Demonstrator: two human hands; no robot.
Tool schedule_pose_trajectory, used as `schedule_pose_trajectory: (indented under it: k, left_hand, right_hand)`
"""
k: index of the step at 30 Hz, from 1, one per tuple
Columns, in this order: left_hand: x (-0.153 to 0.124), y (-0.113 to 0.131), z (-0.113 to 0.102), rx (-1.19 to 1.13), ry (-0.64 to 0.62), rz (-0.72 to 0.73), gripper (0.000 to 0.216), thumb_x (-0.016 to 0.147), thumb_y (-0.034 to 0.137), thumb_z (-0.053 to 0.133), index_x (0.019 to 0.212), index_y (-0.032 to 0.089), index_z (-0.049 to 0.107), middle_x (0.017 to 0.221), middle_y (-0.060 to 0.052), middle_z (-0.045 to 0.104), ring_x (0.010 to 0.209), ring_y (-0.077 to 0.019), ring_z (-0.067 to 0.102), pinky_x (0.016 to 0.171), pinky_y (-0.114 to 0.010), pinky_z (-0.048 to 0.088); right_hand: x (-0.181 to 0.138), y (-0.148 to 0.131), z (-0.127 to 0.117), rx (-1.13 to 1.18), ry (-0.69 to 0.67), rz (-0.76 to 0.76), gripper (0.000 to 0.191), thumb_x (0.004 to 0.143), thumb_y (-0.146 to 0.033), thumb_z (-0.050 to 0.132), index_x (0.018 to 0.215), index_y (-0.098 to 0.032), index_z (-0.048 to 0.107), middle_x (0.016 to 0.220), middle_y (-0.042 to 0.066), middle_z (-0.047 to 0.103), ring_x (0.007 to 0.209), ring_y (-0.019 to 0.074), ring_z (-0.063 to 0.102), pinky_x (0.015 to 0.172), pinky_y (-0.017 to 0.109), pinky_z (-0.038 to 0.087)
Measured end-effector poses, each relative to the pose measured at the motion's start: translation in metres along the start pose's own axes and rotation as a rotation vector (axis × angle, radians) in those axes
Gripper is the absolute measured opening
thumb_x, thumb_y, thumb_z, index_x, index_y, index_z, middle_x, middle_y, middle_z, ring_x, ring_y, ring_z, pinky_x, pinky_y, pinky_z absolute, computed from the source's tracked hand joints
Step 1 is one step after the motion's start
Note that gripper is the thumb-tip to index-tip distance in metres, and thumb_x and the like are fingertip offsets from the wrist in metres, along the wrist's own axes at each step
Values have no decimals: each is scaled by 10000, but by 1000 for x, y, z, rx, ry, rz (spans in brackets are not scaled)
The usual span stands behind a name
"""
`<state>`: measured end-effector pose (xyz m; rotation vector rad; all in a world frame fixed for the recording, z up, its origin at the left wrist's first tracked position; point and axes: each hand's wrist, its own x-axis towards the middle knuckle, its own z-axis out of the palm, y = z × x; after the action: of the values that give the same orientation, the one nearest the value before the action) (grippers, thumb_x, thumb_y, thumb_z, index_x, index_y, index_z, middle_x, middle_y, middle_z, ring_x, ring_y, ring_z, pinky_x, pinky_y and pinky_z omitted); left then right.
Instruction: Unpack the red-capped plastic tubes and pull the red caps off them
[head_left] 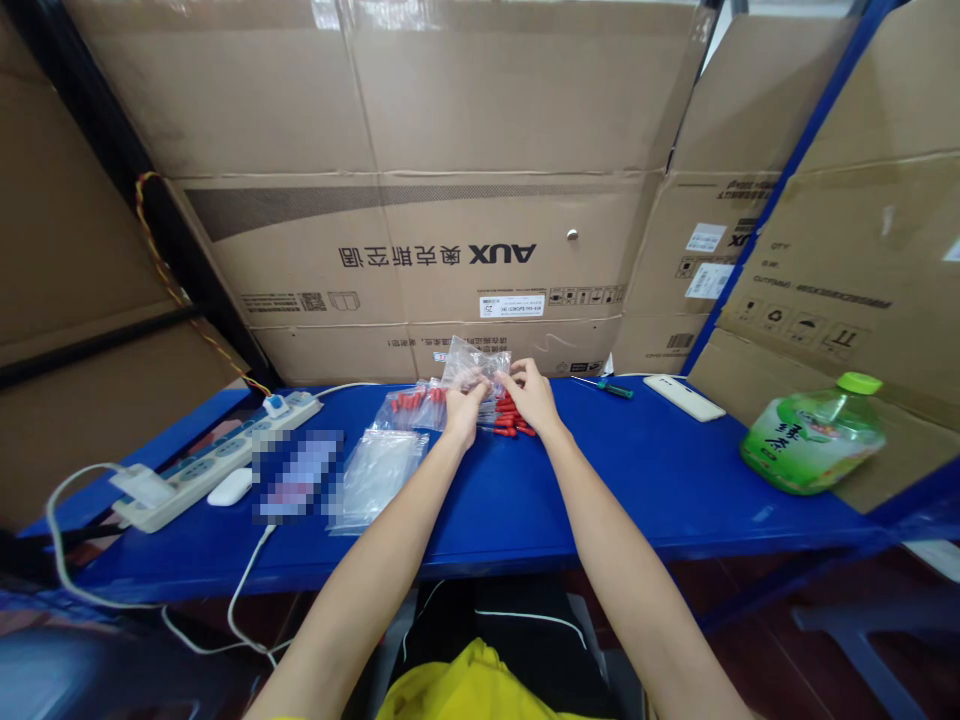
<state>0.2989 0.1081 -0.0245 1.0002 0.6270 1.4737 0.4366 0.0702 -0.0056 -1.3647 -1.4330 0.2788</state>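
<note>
Both my hands are stretched out over the blue table [510, 500]. Between them they hold a clear plastic bag [474, 362], my left hand [463, 408] pinching its lower left part and my right hand [531, 392] gripping its right edge. Under and beside my right hand lies a pile of red-handled tools [514, 425] with pale shafts; their exact kind is too small to tell. Left of my left hand are filled clear bags [411, 402] with red-ended pieces inside. A flat stack of clear zip bags [381, 475] rests nearer to me.
On the left are a white power strip [225, 455], a white earbud case [230, 487] and a blurred-out phone [300, 475] on a cable. To the right lie a green screwdriver [611, 388], a white phone-shaped object [684, 397] and a green-capped bottle [814, 440]. Cardboard [420, 120] walls the back.
</note>
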Motion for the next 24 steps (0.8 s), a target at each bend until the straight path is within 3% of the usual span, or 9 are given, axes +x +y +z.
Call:
schedule_pose_trajectory:
  k: [8,14,19,24]
  left_hand:
    - [8,7,-3,-114,42,-109,306,736,339,825,927,176,651,876,-23,691,757,-119,659,862,-339,578]
    - [4,12,-5,70,-23,-38,332,669,352,851,922,182,719,936,-39,707,859,-163,671,777,-294,587]
    - [2,15,-6,178,-65,-52,347,651,411,863,874,182,729,1037,-68,728,1022,-227,671,819,-317,592]
    - [7,12,-7,85,-12,-88,322,737,455,793,864,168,718,991,-91,734,997,-230,681,814,-329,586]
  right_hand:
    - [3,4,7,358,119,-33,386,827,-483,700,1086,-226,575,851,31,753,826,217,693,842,352,515]
    - [-3,4,15,472,112,40,399,868,-565,644,1070,-221,619,891,40,735,866,214,692,830,338,521]
    - [-8,6,15,367,211,0,342,882,-549,607,917,-211,648,891,47,722,827,205,652,784,314,504]
    - [-16,9,10,216,299,-2,359,938,-548,509,854,-218,621,857,42,695,816,201,619,791,306,485]
